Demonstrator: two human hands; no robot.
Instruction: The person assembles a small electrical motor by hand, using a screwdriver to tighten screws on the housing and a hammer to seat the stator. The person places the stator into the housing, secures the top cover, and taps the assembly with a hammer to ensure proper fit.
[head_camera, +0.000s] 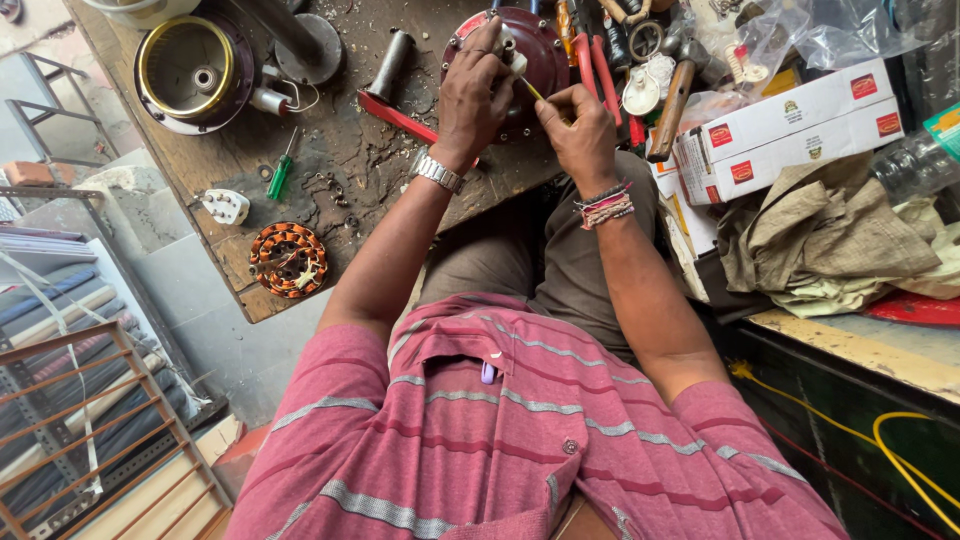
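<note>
Maroon fan motor housing (535, 50) sits at the workbench (330, 170) edge. Left hand (475, 90) curled over its top, steadying it. Right hand (578, 125) pinches a thin yellow-handled tool (533, 90) at the hub. Likely heavy, rigid metal; grip by the rim.

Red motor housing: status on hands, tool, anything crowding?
Left hand gripping red motor housing. Right hand pinching yellow tool against it. Red pliers close alongside.

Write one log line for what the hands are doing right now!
left hand: on red motor housing | right hand: holds thin yellow tool | bench: copper winding, green screwdriver
</note>
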